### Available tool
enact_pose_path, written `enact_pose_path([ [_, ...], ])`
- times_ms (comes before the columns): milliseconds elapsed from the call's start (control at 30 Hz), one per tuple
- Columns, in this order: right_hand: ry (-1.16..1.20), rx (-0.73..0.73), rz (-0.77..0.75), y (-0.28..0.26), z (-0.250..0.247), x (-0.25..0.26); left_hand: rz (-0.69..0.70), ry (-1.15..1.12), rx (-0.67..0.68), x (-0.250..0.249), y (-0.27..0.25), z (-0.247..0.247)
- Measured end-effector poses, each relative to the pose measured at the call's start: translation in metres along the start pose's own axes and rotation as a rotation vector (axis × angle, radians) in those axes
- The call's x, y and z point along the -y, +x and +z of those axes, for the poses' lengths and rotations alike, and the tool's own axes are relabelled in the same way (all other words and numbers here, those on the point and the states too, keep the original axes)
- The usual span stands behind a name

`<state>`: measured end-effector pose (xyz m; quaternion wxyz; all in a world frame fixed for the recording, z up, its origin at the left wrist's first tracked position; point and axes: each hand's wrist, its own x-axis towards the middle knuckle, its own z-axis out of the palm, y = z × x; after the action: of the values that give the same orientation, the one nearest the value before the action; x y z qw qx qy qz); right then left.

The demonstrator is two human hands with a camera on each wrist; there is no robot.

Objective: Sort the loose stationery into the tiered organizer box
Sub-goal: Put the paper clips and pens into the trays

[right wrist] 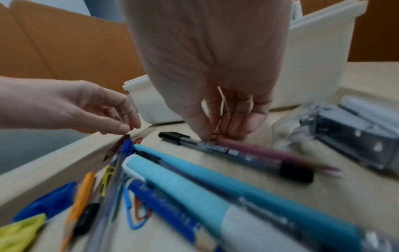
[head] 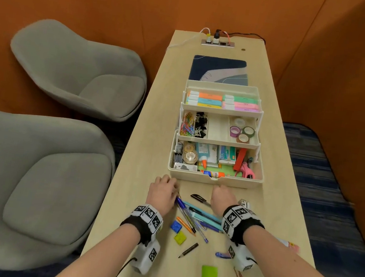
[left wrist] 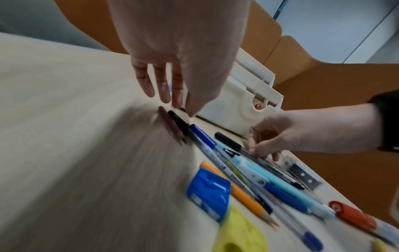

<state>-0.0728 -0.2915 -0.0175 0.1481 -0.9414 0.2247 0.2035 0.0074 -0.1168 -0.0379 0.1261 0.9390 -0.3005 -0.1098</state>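
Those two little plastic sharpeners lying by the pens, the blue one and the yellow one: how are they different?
The blue sharpener lies farther from the person and beside the orange pencil; the yellow sharpener lies nearer the person, clear of the pens. In the left wrist view the blue one looks glossy and see-through, while the yellow one looks solid. Both are small, blocky, and lie loose on the table, not yet in the organizer box.
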Motion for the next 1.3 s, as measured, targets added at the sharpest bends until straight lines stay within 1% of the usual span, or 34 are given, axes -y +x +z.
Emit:
enact_pose_path([
  [67,0.081,0.003,0.01,0.001,-0.006,-0.001,0.045,0.029,0.052,-0.002,0.008,0.0],
  [133,0.184,-0.026,0.016,0.0,-0.007,-0.005,0.089,0.066,0.12,-0.004,0.014,-0.001],
  [267,0.356,-0.094,-0.033,-0.009,-0.001,-0.009,0.159,0.155,0.227,-0.005,0.023,-0.008],
  [333,0.461,-0.108,0.019,-0.013,0.001,-0.008,0.196,0.171,0.264,-0.006,0.024,-0.011],
  [400,0.585,-0.08,0.1,-0.017,-0.001,-0.007,0.227,0.193,0.294,-0.007,0.025,-0.013],
  [433,0.623,-0.054,0.113,-0.02,-0.002,-0.007,0.239,0.208,0.31,-0.008,0.025,-0.014],
  [467,0.628,-0.008,0.097,-0.024,-0.004,-0.004,0.249,0.221,0.326,-0.008,0.025,-0.016],
  [533,0.538,0.127,0.001,-0.032,-0.008,0.005,0.274,0.237,0.353,-0.01,0.026,-0.018],
  [600,0.423,0.184,-0.065,-0.037,-0.005,0.017,0.305,0.256,0.363,-0.011,0.026,-0.021],
  [667,0.347,0.157,-0.103,-0.041,0.005,0.025,0.321,0.237,0.355,-0.011,0.024,-0.023],
  [733,0.241,0.128,-0.095,-0.046,0.013,0.027,0.315,0.182,0.337,-0.012,0.019,-0.024],
  [833,0.149,0.091,-0.098,-0.052,0.02,0.018,0.308,0.095,0.263,-0.012,0.01,-0.025],
  [900,0.18,0.052,-0.084,-0.054,0.023,0.008,0.312,0.039,0.207,-0.012,0.003,-0.024],
  [967,0.234,0.012,-0.066,-0.054,0.024,-0.001,0.313,-0.014,0.188,-0.011,-0.005,-0.022],
  [1100,0.33,-0.039,-0.009,-0.057,0.024,-0.012,0.29,-0.102,0.217,-0.007,-0.019,-0.013],
  [1200,0.293,-0.054,0.024,-0.063,0.028,-0.012,0.308,-0.106,0.25,-0.007,-0.026,-0.009],
  [1300,0.297,-0.105,0.071,-0.067,0.032,-0.011,0.342,-0.111,0.252,-0.008,-0.03,-0.006],
])
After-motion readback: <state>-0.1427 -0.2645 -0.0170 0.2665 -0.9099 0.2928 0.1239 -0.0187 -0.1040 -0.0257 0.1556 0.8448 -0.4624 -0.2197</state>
